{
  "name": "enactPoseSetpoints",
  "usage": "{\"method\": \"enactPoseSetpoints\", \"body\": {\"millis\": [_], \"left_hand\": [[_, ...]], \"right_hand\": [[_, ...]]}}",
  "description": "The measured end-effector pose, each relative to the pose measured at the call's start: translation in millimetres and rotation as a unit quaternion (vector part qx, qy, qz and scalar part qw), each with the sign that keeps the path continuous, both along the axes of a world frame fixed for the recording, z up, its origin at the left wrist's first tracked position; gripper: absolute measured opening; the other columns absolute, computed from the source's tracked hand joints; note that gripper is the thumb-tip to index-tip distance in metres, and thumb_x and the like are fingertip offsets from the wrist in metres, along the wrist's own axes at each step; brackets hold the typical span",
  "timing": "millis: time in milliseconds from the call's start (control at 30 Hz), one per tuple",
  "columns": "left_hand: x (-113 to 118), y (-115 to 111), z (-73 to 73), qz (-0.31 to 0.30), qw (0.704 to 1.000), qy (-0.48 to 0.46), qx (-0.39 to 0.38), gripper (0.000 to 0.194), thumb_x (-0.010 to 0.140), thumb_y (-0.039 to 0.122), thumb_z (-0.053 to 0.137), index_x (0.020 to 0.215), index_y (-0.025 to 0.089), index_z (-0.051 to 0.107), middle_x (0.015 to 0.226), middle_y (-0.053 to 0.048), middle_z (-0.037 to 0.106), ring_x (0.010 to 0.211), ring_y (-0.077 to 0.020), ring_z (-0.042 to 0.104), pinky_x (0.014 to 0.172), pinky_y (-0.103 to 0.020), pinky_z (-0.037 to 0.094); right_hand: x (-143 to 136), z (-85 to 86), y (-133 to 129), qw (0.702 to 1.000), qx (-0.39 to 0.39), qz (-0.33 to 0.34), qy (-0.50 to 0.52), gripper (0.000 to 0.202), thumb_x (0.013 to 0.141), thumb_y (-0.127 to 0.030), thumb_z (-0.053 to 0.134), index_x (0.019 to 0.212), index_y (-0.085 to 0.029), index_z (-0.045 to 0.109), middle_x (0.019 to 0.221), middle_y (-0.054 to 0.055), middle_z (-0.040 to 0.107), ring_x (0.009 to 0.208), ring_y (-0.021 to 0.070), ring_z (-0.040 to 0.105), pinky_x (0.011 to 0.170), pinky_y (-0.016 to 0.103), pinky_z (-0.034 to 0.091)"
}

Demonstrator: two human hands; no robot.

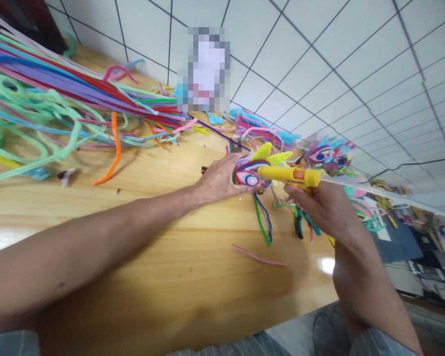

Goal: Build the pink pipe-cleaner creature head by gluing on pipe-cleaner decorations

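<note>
My left hand [221, 179] is closed around the side of a colourful pipe-cleaner figure [249, 177]. The figure has a pink and white eye shape and yellow ear-like pieces on top. In my right hand [324, 205] is a yellow hot glue gun [289, 175], its nozzle pointing left at the figure; whether the tip touches it I cannot tell. A clear glue stick [385, 194] sticks out of the gun's back end. Green and blue pipe cleaners [264, 220] hang down below the figure.
Bundles of pipe cleaners [96, 94] fill the back left. Pliers [300, 223] and small scissors [276, 201] lie under the glue gun. Another pipe-cleaner figure [324, 154] stands at the back right, before a tiled wall [300, 64]. A pink strip [257, 255] lies in front.
</note>
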State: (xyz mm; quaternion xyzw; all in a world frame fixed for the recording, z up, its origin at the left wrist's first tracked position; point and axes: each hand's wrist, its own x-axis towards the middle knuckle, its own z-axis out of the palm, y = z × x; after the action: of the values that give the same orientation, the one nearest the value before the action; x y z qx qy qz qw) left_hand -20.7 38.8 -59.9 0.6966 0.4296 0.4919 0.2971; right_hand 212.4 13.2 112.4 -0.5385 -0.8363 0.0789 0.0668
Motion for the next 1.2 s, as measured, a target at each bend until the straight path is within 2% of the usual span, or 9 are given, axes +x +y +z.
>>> {"method": "enactPoseSetpoints", "body": {"millis": [300, 500, 667, 900, 1033, 1200], "left_hand": [[-1.1, -1.4, 2.3, 0.002, 1.0, 0.017, 0.002, 0.087, 0.081, 0.057, 0.093, 0.153, 0.024, 0.055, 0.154, -0.014, 0.069, 0.14, -0.0358, 0.068, 0.117, -0.053, 0.056], [-0.8, -1.6, 2.2, 0.001, 1.0, 0.016, 0.011, 0.085, 0.082, 0.052, 0.094, 0.153, 0.024, 0.055, 0.154, -0.013, 0.068, 0.141, -0.0345, 0.068, 0.117, -0.052, 0.057], [-0.1, -0.4, 1.0, 0.002, 1.0, 0.014, 0.011, 0.087, 0.081, 0.051, 0.094, 0.153, 0.025, 0.054, 0.155, -0.014, 0.068, 0.141, -0.035, 0.068, 0.117, -0.053, 0.057], [-1.8, -0.6, 0.6, -0.005, 1.0, 0.017, 0.022, 0.085, 0.082, 0.052, 0.093, 0.152, 0.023, 0.054, 0.153, -0.016, 0.069, 0.141, -0.0363, 0.068, 0.117, -0.055, 0.057], [-1.8, -0.4, 0.5, -0.004, 1.0, 0.016, 0.023, 0.084, 0.083, 0.054, 0.092, 0.152, 0.024, 0.055, 0.153, -0.015, 0.069, 0.141, -0.036, 0.068, 0.116, -0.055, 0.057], [-1.6, -0.7, 1.9, 0.0, 1.0, 0.022, 0.015, 0.086, 0.082, 0.049, 0.094, 0.154, 0.023, 0.054, 0.154, -0.016, 0.068, 0.141, -0.0353, 0.068, 0.117, -0.052, 0.057]], "right_hand": [[5.1, -2.0, 2.6, 1.0, 0.021, -0.009, -0.008, 0.059, 0.099, -0.073, 0.055, 0.063, -0.026, 0.048, 0.054, -0.001, 0.042, 0.051, 0.0153, 0.038, 0.054, 0.033, 0.029], [1.7, -3.6, 3.5, 1.0, 0.015, 0.022, -0.005, 0.057, 0.101, -0.065, 0.055, 0.061, -0.026, 0.044, 0.055, -0.001, 0.041, 0.053, 0.0153, 0.039, 0.056, 0.033, 0.029], [2.7, -4.6, 4.9, 1.0, 0.016, 0.023, -0.005, 0.053, 0.101, -0.06, 0.056, 0.062, -0.026, 0.045, 0.057, -0.001, 0.043, 0.054, 0.0147, 0.039, 0.057, 0.033, 0.028], [6.3, -3.1, 5.4, 0.999, 0.019, 0.03, -0.009, 0.058, 0.102, -0.067, 0.055, 0.062, -0.026, 0.045, 0.054, -0.001, 0.042, 0.052, 0.0156, 0.041, 0.056, 0.033, 0.029], [8.0, -3.6, 5.0, 1.0, 0.017, 0.023, -0.008, 0.057, 0.102, -0.065, 0.057, 0.062, -0.026, 0.045, 0.056, 0.0, 0.044, 0.054, 0.0164, 0.043, 0.057, 0.034, 0.031], [6.0, -4.1, 5.2, 1.0, 0.01, 0.022, -0.014, 0.058, 0.102, -0.066, 0.056, 0.062, -0.026, 0.045, 0.054, -0.002, 0.039, 0.053, 0.0152, 0.039, 0.056, 0.033, 0.029]]}}
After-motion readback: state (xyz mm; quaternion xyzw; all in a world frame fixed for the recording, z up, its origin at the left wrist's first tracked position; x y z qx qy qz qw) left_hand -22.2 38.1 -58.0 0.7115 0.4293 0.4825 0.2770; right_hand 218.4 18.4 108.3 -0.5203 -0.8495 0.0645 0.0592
